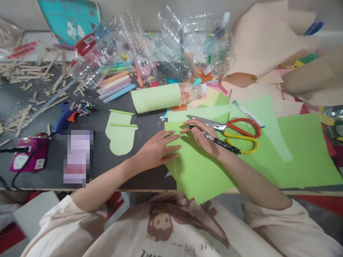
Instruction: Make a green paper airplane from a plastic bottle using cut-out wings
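Observation:
My right hand (202,137) is closed around a dark pen (226,145), its tip close to the left part of a bright green paper sheet (198,171). Fingers spread, my left hand (159,148) lies flat with its fingertips on that sheet's left edge. Just beyond my right hand are scissors (241,132) with one red and one yellow handle, lying on the green paper. To the left, two pale green rounded paper cutouts (122,141) rest on the dark table, each with a thin green strip along its top. Behind them lies a plastic bottle wrapped in pale green paper (158,98).
A blue glue gun (63,114), a phone (77,157) and a purple box with cables (29,153) occupy the left. Wooden sticks (24,73) are scattered there. Rolled paper tubes (116,85), clear bottles (171,46) and crumpled brown paper (270,39) crowd the back.

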{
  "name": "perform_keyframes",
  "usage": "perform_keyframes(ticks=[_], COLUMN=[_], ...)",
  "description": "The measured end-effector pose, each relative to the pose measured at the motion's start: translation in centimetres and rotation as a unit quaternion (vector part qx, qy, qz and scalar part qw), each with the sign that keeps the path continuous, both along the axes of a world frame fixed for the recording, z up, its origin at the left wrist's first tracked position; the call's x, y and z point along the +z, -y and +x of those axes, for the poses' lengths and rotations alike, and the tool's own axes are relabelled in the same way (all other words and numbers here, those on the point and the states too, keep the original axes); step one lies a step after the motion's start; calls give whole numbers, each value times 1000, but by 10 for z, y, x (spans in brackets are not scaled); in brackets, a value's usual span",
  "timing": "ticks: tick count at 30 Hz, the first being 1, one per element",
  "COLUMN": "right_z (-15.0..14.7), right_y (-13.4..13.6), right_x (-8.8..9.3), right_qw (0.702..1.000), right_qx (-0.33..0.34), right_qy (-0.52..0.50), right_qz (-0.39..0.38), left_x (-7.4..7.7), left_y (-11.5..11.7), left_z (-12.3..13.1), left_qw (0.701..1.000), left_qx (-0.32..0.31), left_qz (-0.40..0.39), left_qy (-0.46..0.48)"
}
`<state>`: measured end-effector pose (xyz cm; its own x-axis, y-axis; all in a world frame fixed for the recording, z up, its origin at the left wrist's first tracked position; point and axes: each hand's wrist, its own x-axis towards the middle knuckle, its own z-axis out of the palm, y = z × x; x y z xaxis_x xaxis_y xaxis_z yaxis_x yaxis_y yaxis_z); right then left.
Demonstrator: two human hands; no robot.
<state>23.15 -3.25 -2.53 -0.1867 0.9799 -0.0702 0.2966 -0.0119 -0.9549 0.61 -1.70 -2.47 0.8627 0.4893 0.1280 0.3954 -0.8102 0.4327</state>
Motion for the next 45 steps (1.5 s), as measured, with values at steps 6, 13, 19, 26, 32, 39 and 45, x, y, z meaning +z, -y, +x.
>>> perform_keyframes(ticks=[6, 13, 19, 26, 32, 39, 45], right_z=[-3, -5, -4, -5, -6, -4, -1], right_y=[-2, -2, -2, -2, -3, -2, -2], right_x=[-2, 9, 16, 19, 20, 19, 8], right_qw=[999, 992, 976, 975, 975, 979, 984], right_qx=[-43, -76, -87, -90, -90, -75, -88], right_qy=[-12, -70, -138, -134, -129, -108, -118], right_qz=[6, -70, -143, -155, -159, -153, -104], left_x=[-2, -6, -6, -4, -3, -3, -3], left_y=[-1, 0, -1, -4, -5, -5, -5], left_z=[-1, -1, -1, -2, -2, -2, -2], left_qw=[1000, 999, 999, 1000, 1000, 1000, 1000], left_qx=[4, -6, -10, -19, -24, -20, -19], left_qz=[3, 37, 30, 11, 8, 6, 13], left_qy=[6, 29, 21, -1, -7, -10, -1])
